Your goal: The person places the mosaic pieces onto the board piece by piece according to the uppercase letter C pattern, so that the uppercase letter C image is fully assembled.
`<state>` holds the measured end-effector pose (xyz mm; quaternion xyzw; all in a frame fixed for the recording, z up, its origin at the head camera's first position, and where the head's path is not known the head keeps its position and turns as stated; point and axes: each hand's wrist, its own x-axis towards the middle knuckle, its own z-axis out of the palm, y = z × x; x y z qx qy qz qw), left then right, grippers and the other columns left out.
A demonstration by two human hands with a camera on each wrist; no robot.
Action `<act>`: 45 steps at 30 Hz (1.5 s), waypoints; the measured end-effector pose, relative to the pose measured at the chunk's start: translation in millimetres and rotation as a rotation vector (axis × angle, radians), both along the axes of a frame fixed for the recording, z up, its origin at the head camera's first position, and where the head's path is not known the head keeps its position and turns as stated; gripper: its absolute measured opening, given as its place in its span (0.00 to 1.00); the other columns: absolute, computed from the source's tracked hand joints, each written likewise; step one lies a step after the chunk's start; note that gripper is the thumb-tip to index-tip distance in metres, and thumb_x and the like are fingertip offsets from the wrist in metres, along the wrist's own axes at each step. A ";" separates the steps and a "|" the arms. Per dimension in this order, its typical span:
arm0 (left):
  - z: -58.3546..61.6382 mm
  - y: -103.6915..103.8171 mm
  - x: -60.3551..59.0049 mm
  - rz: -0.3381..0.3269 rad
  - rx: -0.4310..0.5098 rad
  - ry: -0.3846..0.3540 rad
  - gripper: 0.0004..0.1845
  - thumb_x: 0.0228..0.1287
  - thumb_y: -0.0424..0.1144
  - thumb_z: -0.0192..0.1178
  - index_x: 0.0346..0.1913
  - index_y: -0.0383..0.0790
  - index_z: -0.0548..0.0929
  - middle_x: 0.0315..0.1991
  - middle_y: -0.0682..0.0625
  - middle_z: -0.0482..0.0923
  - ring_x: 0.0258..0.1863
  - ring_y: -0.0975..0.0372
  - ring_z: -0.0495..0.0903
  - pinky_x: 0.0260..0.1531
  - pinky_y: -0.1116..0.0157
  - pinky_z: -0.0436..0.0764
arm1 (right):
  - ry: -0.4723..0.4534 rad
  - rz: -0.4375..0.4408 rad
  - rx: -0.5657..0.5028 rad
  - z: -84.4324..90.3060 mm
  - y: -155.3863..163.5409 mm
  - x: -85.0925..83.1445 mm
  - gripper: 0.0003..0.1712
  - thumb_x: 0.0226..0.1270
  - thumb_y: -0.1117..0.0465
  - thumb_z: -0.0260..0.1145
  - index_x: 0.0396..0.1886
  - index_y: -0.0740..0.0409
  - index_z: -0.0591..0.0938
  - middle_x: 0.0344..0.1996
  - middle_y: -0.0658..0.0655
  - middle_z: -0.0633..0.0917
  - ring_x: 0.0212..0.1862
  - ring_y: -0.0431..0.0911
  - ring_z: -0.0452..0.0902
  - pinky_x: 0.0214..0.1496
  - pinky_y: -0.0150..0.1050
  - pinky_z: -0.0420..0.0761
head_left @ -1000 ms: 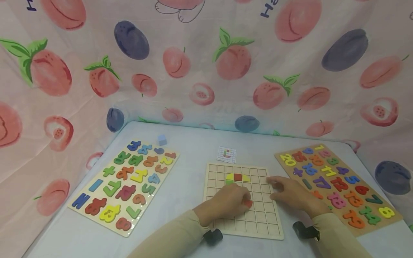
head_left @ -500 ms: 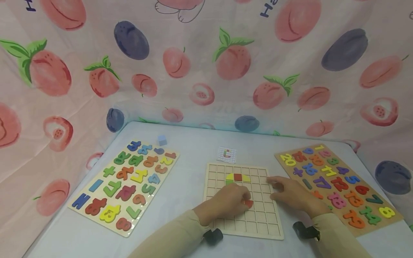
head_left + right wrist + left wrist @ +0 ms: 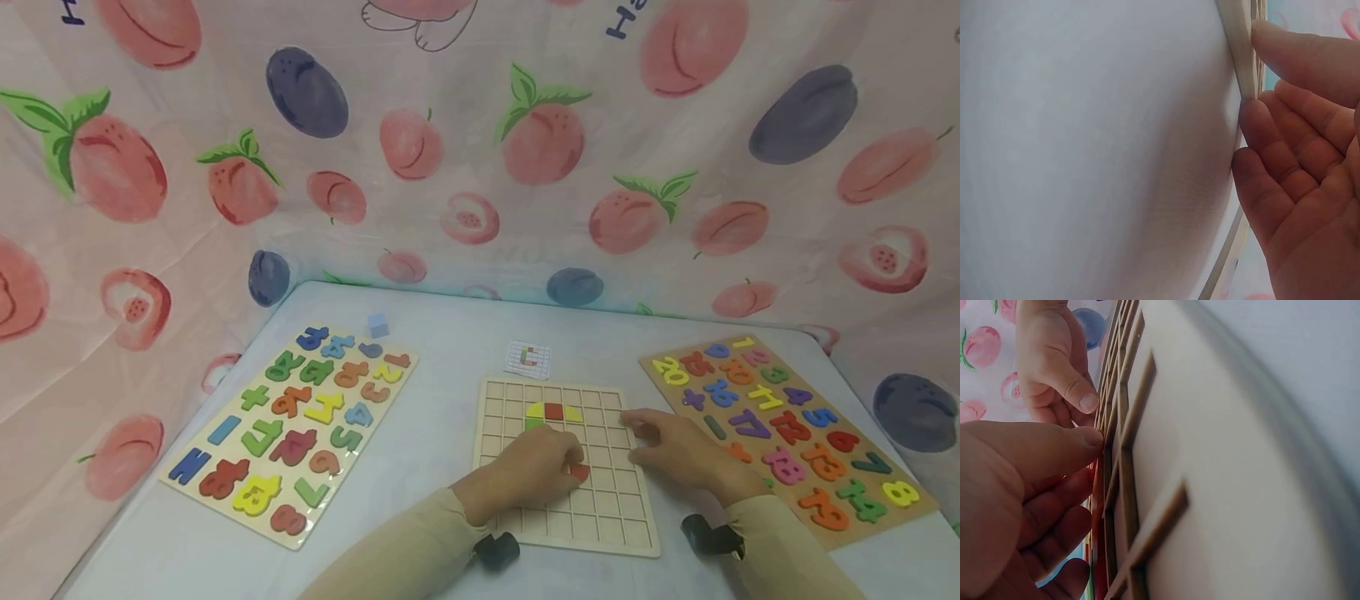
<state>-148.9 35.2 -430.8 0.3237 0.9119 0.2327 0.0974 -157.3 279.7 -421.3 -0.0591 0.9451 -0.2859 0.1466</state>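
Note:
In the head view a wooden grid board (image 3: 615, 525) lies mid-table. My left hand (image 3: 521, 468) is over its middle, thumb and forefinger pinching a red tile (image 3: 578, 473) down at the grid. The left wrist view shows the left hand's thumb (image 3: 1088, 437) at the board's ribs, the tile mostly hidden. Beyond the fingers sit a yellow tile (image 3: 535, 411), a red square tile (image 3: 553, 412), another yellow tile (image 3: 573, 414) and a partly covered green tile (image 3: 533, 423). My right hand (image 3: 675, 448) rests loosely against the board's right edge, its thumb and fingers apart.
A small pattern card (image 3: 528, 359) lies behind the board. Number puzzle boards stand on both sides, a left puzzle (image 3: 330, 492) and a right puzzle (image 3: 862, 533), the latter partly under the right forearm. A pale blue cube (image 3: 378, 325) sits at the back left.

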 end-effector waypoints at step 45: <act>2.1 -20.8 3.2 0.037 0.025 0.037 0.22 0.60 0.39 0.66 0.58 0.42 0.83 0.52 0.55 0.83 0.54 0.62 0.77 0.56 0.65 0.75 | 0.011 0.001 -0.018 -0.8 0.2 0.9 0.36 0.61 0.55 0.73 0.68 0.58 0.75 0.62 0.68 0.77 0.66 0.66 0.68 0.64 0.65 0.65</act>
